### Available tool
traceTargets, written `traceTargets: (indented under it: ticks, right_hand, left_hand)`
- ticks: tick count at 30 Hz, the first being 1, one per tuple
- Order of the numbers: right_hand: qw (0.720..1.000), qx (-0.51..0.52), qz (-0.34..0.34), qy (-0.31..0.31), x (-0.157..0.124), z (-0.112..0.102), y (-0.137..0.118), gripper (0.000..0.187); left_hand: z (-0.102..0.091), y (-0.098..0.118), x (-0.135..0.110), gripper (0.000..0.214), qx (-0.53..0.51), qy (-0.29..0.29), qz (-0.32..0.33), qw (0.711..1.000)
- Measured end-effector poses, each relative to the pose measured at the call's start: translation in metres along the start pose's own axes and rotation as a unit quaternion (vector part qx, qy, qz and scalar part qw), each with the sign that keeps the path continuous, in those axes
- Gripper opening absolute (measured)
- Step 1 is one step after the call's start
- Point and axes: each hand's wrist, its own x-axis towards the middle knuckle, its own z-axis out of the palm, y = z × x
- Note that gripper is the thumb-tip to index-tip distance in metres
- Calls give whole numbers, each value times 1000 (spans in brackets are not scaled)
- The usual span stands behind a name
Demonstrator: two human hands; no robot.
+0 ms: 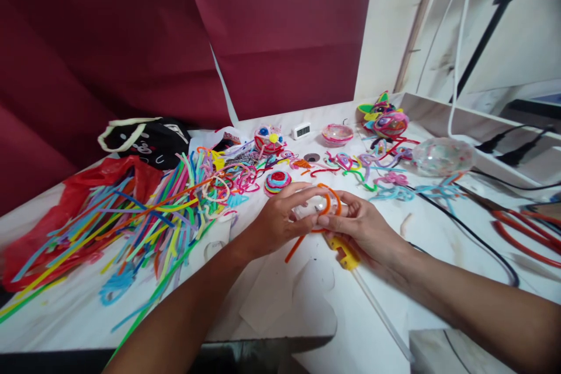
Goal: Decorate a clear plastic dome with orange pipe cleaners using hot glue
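Note:
My left hand (280,217) and my right hand (357,227) meet over the white table (307,315), fingers wrapped round a clear plastic half-ball (314,205). An orange pipe cleaner (326,196) curves over the ball's rim, and its free end (294,249) trails down toward me. A yellow glue gun (344,252) lies under my right hand, its glue stick (381,315) pointing at the front edge.
A heap of coloured pipe cleaners (144,210) spills from a red plastic bag (87,187) at left. A black pouch (146,139), finished decorated balls (385,120), a clear glitter ball (440,156), a small white clock (301,130) and black cables (477,239) lie behind and at right.

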Motion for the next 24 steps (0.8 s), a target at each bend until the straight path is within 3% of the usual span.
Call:
traceTargets:
  ticks: [5, 13, 24]
  right_hand:
    - [1000, 10, -14, 6, 0, 1, 1, 44]
    - [1000, 1, 11, 17, -2, 0, 1, 49]
    - [1000, 2, -5, 14, -1, 0, 2, 34]
  left_hand:
    - [0, -1, -1, 42, -4, -9, 1, 1000]
    - [5, -3, 0, 43, -21, -16, 20, 999]
    - [4, -3, -1, 50, 21, -9, 40, 999]
